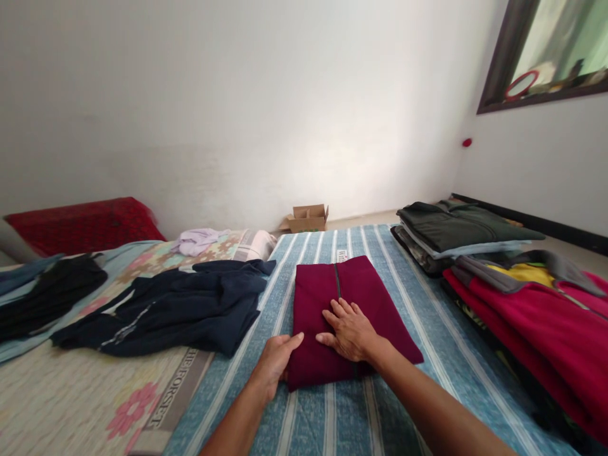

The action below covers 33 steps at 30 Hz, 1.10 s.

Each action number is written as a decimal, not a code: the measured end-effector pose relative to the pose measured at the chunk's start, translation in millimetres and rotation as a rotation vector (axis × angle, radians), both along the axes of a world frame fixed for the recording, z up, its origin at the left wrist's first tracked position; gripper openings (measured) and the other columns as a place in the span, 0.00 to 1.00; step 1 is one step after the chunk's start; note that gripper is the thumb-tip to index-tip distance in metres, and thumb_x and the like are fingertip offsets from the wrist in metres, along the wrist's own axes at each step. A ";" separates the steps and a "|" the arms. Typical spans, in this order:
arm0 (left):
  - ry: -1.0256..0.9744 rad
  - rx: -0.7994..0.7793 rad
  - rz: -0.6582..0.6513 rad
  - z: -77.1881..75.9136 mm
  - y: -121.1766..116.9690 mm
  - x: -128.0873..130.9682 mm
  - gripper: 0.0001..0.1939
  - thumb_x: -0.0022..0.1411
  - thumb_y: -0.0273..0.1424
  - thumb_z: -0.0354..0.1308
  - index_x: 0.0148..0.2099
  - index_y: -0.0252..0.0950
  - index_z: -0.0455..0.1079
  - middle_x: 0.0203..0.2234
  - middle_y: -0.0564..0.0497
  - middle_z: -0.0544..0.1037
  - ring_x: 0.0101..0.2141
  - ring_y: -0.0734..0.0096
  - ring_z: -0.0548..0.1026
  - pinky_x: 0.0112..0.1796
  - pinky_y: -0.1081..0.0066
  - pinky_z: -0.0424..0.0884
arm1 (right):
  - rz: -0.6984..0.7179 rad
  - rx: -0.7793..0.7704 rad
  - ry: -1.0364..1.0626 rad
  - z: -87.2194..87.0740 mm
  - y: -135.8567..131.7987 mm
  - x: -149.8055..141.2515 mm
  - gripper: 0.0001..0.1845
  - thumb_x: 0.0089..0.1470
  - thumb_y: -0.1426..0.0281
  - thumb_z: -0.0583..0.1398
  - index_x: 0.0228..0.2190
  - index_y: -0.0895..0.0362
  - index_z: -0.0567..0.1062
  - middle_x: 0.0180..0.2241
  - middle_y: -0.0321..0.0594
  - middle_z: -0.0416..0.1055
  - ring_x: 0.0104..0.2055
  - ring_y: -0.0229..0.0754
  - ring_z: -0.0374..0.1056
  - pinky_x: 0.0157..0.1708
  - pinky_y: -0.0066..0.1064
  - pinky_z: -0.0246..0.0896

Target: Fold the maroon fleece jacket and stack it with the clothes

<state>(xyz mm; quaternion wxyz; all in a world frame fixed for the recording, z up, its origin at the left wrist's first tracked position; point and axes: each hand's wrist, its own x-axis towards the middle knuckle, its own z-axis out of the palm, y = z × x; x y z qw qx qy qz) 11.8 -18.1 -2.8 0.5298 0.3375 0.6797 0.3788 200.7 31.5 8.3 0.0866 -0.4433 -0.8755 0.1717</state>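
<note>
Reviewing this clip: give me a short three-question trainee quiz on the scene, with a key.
1. Which hand lies flat on the folded maroon garment: left or right?
2. True or false: the cardboard box sits on the blue-striped sheet.
3. What runs down the middle of the garment's upper half?

Key:
1. The right hand.
2. False: it stands on the floor beyond the sheet.
3. A zip.

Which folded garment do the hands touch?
The maroon zipped jacket, right hand flat on it, left hand at its edge; the green jacket and red jacket lie apart.
</note>
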 end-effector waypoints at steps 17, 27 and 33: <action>0.043 -0.018 -0.020 -17.5 -13.2 0.4 0.22 0.47 0.50 0.60 0.27 0.34 0.66 0.13 0.55 0.68 0.12 0.78 0.63 0.14 0.78 0.53 | -0.023 0.089 -0.122 -32.2 -6.2 -1.7 0.37 0.57 0.45 0.40 0.60 0.52 0.58 0.63 0.44 0.47 0.65 0.53 0.38 0.60 0.48 0.37; -0.059 0.048 -0.016 -2.9 -4.9 1.1 0.14 0.41 0.28 0.64 0.34 0.31 0.71 0.27 0.47 0.77 0.22 0.71 0.72 0.21 0.75 0.62 | -0.017 0.135 -0.128 -36.0 -7.3 0.4 0.36 0.58 0.46 0.42 0.59 0.53 0.59 0.63 0.45 0.49 0.65 0.53 0.40 0.59 0.48 0.39; -0.110 0.090 0.044 -14.0 -3.4 7.4 0.14 0.41 0.27 0.64 0.35 0.31 0.72 0.31 0.44 0.79 0.29 0.64 0.75 0.29 0.69 0.68 | -0.022 0.150 -0.123 -40.7 -6.8 1.5 0.36 0.57 0.46 0.42 0.59 0.52 0.59 0.63 0.43 0.49 0.65 0.52 0.41 0.59 0.48 0.40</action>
